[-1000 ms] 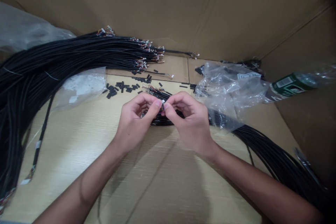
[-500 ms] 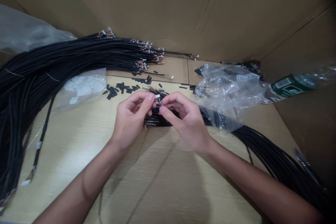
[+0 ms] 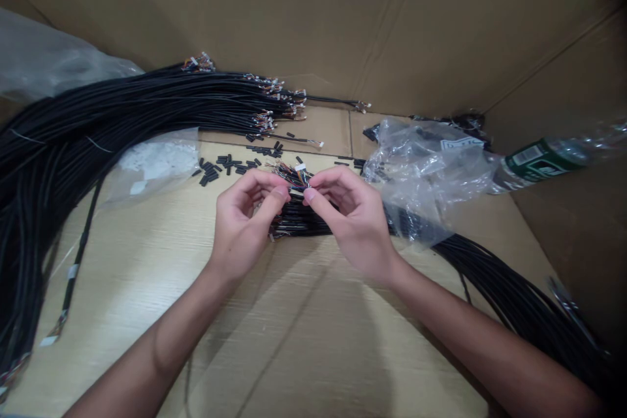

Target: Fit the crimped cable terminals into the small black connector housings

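Note:
My left hand (image 3: 245, 219) and my right hand (image 3: 350, 215) meet over the end of a black cable bundle (image 3: 490, 281) that runs off to the lower right. Both pinch at the thin coloured wire ends (image 3: 294, 177) of that bundle, thumb against forefinger. Just beyond my fingers lie several short black sleeve pieces (image 3: 228, 163) scattered on the cardboard.
A large bundle of black cables (image 3: 98, 117) with connector ends (image 3: 279, 98) sweeps across the left and back. A crumpled clear plastic bag (image 3: 426, 163) lies at the right beside a green-labelled bottle (image 3: 539, 160). Another clear bag (image 3: 157, 163) lies left. Cardboard walls (image 3: 343, 19) enclose the surface.
Both hands have shifted slightly farther from me, and my fingers have worked along the coloured wire ends, which now stick up above my fingertips.

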A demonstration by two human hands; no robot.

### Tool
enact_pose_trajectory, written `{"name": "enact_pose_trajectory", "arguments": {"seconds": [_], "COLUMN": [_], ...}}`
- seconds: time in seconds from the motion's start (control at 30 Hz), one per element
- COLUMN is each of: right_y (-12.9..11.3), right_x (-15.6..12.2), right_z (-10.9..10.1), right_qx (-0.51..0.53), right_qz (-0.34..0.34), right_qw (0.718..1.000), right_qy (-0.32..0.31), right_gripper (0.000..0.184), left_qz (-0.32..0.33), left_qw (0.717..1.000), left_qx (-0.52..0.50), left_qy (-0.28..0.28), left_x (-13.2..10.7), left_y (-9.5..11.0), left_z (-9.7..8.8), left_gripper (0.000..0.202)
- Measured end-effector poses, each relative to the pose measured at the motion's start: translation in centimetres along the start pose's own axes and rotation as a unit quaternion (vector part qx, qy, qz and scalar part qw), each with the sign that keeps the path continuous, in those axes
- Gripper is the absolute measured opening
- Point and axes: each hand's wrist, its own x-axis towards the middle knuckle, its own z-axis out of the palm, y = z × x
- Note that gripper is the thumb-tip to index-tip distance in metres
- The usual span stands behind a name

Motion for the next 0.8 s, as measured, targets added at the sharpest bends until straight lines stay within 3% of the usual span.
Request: {"name": "enact_pose_trajectory", "arguments": {"seconds": [0.33, 0.63, 0.8], "right_y": [-0.18, -0.38, -0.30], "right_x": [-0.06, 0.03, 0.11], "right_z": [0.07, 0.03, -0.02], "right_qx": [-0.003, 0.001, -0.002], "right_qz": [-0.002, 0.003, -0.004], "right_qw": [1.000, 1.000, 1.000], "right_qy": [-0.011, 0.001, 0.008], "right_gripper": [0.009, 0.011, 0.011], "left_qz": [-0.009, -0.030, -0.030], "left_qw": [1.000, 0.997, 0.997], "left_qx": [0.019, 0.019, 0.010], "left_qy": [0.013, -0.062, -0.065], "left_x": [0.03, 0.07, 0.06], "left_y": [0.02, 0.48, 0.64], "left_z": [0.19, -0.11, -0.18], "left_gripper": [0.019, 0.015, 0.019]}}
